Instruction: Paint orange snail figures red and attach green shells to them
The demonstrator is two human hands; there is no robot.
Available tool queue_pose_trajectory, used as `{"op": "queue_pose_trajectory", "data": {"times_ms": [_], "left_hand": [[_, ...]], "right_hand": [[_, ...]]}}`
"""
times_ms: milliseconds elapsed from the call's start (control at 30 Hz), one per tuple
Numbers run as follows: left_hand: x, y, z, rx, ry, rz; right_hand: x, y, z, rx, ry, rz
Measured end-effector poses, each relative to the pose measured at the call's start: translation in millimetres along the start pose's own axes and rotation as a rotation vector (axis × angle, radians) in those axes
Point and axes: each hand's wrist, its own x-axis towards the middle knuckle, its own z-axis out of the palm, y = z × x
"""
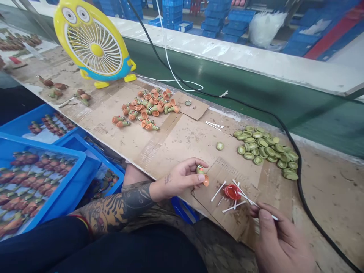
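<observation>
My left hand (186, 176) pinches a small green and orange figurine (200, 170) between thumb and fingers, above the cardboard. My right hand (280, 235) grips a white cotton swab (253, 203), whose far end points toward a small red dish (232, 192). Whether that tip touches the dish I cannot tell. Several other cotton swabs (218, 191) lie around and under the dish on a cardboard piece (204, 193). Beyond my left hand, a single green oval piece (220, 146) sits apart from a heap of similar green oval pieces (261, 146) on the right.
A pile of green and orange figurines (150, 106) lies further left, near a yellow fan (96, 49). Black cable (298, 182) runs along the bench's right side. Blue crates (82, 163) with figurines stand at lower left. More swabs (214, 125) lie near the wall.
</observation>
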Motion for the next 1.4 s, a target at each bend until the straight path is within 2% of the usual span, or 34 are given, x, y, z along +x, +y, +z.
{"op": "queue_pose_trajectory", "data": {"times_ms": [67, 167, 267, 333, 433, 533, 633, 733, 933, 1067, 1200, 1400], "left_hand": [[2.6, -1.5, -3.1, 0.002, 0.016, 0.045], [6.1, -5.9, -8.9, 0.017, 0.02, 0.087], [9.0, -10.9, -14.6, 0.042, 0.009, 0.115], [10.3, -12.7, -16.4, 0.045, -0.004, 0.127], [10.7, -12.0, -15.7, 0.03, -0.029, 0.135], [9.8, -10.2, -14.1, 0.019, -0.037, 0.132], [8.5, -10.7, -14.6, 0.017, -0.022, 0.134], [7.3, -11.8, -15.6, 0.015, -0.013, 0.137], [7.0, -10.3, -13.3, -0.01, -0.047, 0.138], [6.8, -7.5, -11.6, 0.004, -0.071, 0.139], [5.0, -4.0, -9.9, 0.025, -0.075, 0.141], [4.1, -4.2, -8.4, 0.007, -0.051, 0.145]], "right_hand": [[0.2, 15.2, -0.9, -0.009, -0.064, -0.011], [0.2, 33.6, -4.1, -0.066, -0.147, -0.13], [12.3, 40.9, -12.1, -0.217, -0.096, -0.223], [34.2, 39.1, -18.0, -0.336, -0.02, -0.211], [86.0, 30.8, -21.5, -0.528, 0.059, -0.181], [138.2, 24.5, -17.1, -0.68, 0.056, -0.2], [163.3, 26.0, -12.3, -0.741, 0.025, -0.175], [153.2, 32.7, -14.4, -0.686, 0.001, -0.137], [77.7, 46.4, -31.7, -0.287, -0.107, -0.041], [45.6, 51.4, -44.0, -0.249, -0.112, -0.028], [39.4, 54.3, -54.5, -0.39, -0.095, -0.047], [53.3, 60.5, -56.8, -0.576, -0.137, -0.121]]}}
